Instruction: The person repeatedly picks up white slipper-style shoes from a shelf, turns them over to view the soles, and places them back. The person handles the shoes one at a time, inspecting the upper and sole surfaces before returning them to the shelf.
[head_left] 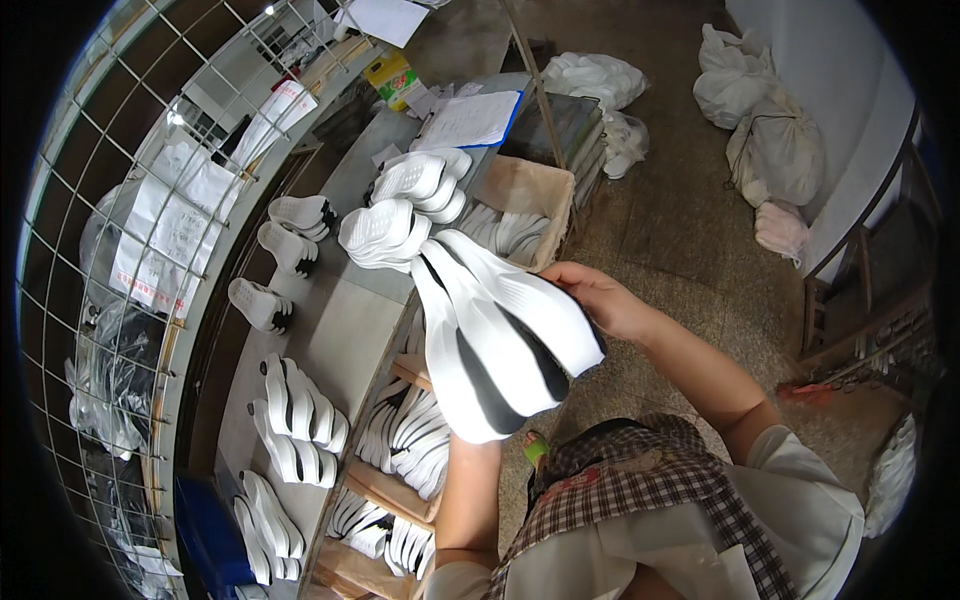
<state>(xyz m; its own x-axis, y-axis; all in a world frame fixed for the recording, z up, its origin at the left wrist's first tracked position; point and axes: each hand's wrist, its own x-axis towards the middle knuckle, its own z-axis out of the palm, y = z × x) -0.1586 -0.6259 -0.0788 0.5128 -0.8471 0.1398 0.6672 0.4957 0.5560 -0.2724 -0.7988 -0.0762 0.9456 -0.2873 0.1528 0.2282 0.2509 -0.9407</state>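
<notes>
Three white shoe soles with black edges are held up in front of me, fanned side by side, heel ends toward my body. My right hand is closed on the outer edge of the rightmost sole, its thumb along the top. My left forearm runs up beneath the soles, and the soles hide that hand's fingers. Just beyond the far ends of the soles, a stack of white soles lies on the grey worktable. Another white stack sits behind it.
More sole stacks line the table's left part, beside a wire mesh partition. Crates of soles stand below the table edge. A clipboard and a yellow jug lie farther back. White sacks rest by the right wall.
</notes>
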